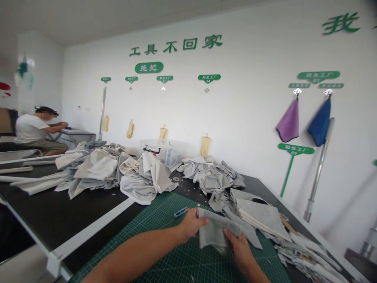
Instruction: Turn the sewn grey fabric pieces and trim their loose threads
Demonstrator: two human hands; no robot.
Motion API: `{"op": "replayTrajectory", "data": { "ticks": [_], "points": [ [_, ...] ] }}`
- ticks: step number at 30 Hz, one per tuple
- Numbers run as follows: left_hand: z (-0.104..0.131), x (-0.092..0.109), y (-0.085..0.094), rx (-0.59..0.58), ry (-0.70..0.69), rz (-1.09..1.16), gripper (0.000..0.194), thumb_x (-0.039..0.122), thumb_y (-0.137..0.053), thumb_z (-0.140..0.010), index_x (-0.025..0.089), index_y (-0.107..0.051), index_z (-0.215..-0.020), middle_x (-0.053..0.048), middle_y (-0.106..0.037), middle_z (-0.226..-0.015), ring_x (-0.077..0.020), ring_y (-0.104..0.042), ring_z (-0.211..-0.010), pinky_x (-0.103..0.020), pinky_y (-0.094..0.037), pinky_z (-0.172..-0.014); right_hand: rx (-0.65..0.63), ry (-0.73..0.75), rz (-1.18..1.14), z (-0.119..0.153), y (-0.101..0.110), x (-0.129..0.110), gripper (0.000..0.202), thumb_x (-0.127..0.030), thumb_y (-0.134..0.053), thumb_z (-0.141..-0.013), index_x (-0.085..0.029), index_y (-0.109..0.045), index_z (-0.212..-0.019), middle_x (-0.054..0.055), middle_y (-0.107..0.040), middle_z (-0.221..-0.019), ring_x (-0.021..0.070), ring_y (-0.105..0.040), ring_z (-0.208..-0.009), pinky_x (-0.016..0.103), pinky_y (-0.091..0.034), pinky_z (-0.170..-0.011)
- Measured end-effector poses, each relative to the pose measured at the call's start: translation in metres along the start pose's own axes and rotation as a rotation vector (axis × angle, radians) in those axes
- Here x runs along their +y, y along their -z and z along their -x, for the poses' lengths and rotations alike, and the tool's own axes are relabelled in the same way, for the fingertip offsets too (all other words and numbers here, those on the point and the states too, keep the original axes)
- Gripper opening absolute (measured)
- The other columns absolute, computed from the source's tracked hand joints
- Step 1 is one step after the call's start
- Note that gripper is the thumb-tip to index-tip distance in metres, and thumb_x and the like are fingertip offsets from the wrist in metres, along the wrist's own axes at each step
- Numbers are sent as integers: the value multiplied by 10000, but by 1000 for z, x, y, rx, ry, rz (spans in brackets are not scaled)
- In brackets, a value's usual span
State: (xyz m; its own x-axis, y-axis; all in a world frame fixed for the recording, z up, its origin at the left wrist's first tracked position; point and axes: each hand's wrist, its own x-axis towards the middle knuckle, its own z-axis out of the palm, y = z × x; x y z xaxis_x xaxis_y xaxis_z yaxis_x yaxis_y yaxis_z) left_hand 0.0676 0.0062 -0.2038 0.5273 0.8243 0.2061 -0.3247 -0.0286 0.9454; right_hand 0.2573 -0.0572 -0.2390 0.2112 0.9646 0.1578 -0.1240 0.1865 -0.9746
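Note:
A grey piece of cloth [213, 232] hangs between my two hands, over the green cutting mat [141, 239]. My left hand [193, 224] grips its upper left corner, thumb on the front. On the right side, my right hand [238, 241] pinches the cloth with its thumb in front; some of its fingers are hidden behind the fabric. A light blue utility knife [180, 212] lies on the mat just beyond my left hand. Grey cloth scraps [222, 202] lie close behind the held piece.
Heaps of grey and white cloth [100, 165] cover the table's far side, with a clear plastic box [173, 155] behind. Folded cloths [259, 214] and offcuts [309, 251] line the right edge. A person [38, 129] sits at another table, far left.

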Motion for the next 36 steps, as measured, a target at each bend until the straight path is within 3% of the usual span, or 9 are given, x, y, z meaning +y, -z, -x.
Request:
{"op": "replayTrajectory", "data": {
  "ticks": [5, 10, 13, 16, 20, 24, 27, 31, 36],
  "points": [
    [-3, -13, 8, -214, 0, -78, 364, 205, -675, -611, 107, -685, -962, -62, -694, -887, -197, -629, -851, -350, -458, -860, 11, -11, 40, -2, 4, 3, 400, -451, -672, -703, -142, -680, -957, 76, -695, -911, 231, -634, -837, 344, -470, -821],
    [-10, -5, 27, -250, 96, -246, 338, 144, -609, -614, 131, -699, -940, -36, -697, -837, -193, -636, -847, -340, -483, -821, -35, -160, 31, -5, 12, 17, 386, -448, -700, -664, -148, -657, -903, 65, -696, -818, 224, -644, -700, 334, -504, -639],
    [-12, 11, 41, -184, 123, -206, 331, 142, -625, -594, 122, -695, -916, -41, -697, -825, -184, -639, -826, -325, -500, -792, -72, -243, -16, -4, 17, 20, 393, -432, -706, -657, -160, -632, -930, 63, -693, -799, 228, -652, -661, 316, -490, -556],
    [-19, 35, 60, -123, 137, -202, 308, 131, -653, -560, 109, -694, -865, -54, -696, -806, -175, -644, -787, -314, -512, -771, -94, -275, -76, -3, 20, 17, 392, -409, -704, -667, -158, -614, -955, 88, -695, -884, 237, -667, -755, 322, -498, -637],
    [-38, 75, 98, 138, 45, -204, 281, 125, -672, -549, 80, -675, -826, -74, -690, -741, -170, -648, -688, -300, -531, -698, -81, -289, -85, -3, 20, 13, 405, -409, -703, -678, -145, -608, -970, 111, -688, -948, 236, -666, -803, 336, -497, -703],
    [-43, 108, 136, 300, -18, -225, 289, 211, -570, -700, 95, -632, -957, -60, -679, -685, -128, -627, -594, -224, -513, -552, -90, -279, -60, -3, 20, 14, 420, -429, -697, -681, -143, -613, -977, 119, -683, -976, 240, -665, -812, 344, -495, -720],
    [-30, 112, 152, 256, 72, -269, 253, 203, -604, -666, 89, -643, -889, -52, -640, -555, -131, -572, -440, -213, -456, -404, -93, -271, -47, -2, 19, 13, 420, -430, -694, -682, -143, -616, -978, 123, -680, -987, 241, -665, -809, 347, -495, -721],
    [-16, 102, 159, 186, 270, -289, 197, 67, -667, -526, 107, -637, -716, -46, -639, -541, -169, -600, -467, -231, -472, -392, -84, -269, -39, -2, 17, 11, 425, -434, -695, -675, -143, -617, -975, 121, -682, -979, 247, -664, -819, 353, -496, -730],
    [-40, 115, 174, 580, 79, -137, 159, 85, -648, -595, 113, -580, -735, -27, -599, -543, -154, -599, -512, -249, -500, -454, -89, -284, -34, -4, 19, 15, 454, -457, -701, -658, -145, -625, -979, 128, -681, -986, 261, -661, -840, 365, -496, -748]
  ]
}}
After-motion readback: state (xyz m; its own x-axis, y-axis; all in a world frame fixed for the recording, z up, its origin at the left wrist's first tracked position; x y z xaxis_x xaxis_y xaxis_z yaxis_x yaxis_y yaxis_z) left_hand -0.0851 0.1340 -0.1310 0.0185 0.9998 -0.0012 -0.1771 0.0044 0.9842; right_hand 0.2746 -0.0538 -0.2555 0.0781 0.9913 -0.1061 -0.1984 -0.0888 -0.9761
